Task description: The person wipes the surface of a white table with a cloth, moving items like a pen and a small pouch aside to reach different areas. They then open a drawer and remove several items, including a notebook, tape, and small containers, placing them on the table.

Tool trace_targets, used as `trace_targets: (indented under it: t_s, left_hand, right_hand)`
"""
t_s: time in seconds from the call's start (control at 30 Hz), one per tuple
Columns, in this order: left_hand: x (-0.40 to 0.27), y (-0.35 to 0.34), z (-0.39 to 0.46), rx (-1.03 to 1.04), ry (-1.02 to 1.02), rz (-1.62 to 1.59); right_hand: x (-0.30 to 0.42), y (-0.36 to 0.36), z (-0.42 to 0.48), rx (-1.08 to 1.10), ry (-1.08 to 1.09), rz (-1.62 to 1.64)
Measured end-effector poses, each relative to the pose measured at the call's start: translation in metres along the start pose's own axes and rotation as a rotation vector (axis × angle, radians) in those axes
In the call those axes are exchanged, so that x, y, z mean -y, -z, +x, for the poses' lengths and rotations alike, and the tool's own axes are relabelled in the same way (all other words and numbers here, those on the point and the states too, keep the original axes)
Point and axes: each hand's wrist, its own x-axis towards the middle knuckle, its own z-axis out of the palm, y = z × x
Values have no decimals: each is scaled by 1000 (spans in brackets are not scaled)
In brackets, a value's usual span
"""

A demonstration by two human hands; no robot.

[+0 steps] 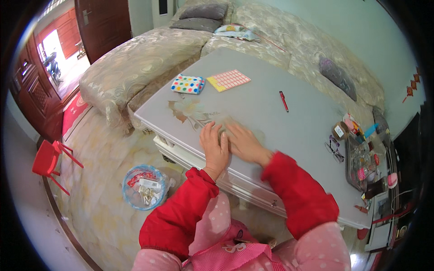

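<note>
Both hands are over the near edge of a grey-topped table [264,125]. My left hand [215,145] lies palm down, fingers a little apart, holding nothing visible. Close beside it on the right is my right hand [245,140], blurred, its fingers spread and nothing seen in them. Beyond the hands, past a printed flower, sit a folded cloth with coloured dots [188,84] and, to its right, a yellow sheet of red-edged labels [229,80]. A red pen [283,101] lies farther right on the tabletop.
Glasses [334,149], a brown jar [340,130] and a tray of small items [364,162] occupy the table's right end. On the floor at left stand a lined waste basket [144,187] and a red chair [51,159]. Covered sofas [145,61] border the far side.
</note>
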Motion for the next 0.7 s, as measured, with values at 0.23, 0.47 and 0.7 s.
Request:
trace_targets:
  t_s: [0.23,0.47,0.7]
  left_hand:
    - [80,-1,111,229,-53,351]
    - [193,-9,192,143,-227,861]
    - [121,-25,166,633,-216,830]
  right_hand:
    - [39,75,-167,187,-180,-8]
    - [41,63,-141,39,-138,33]
    - [40,81,-151,80,-221,-11]
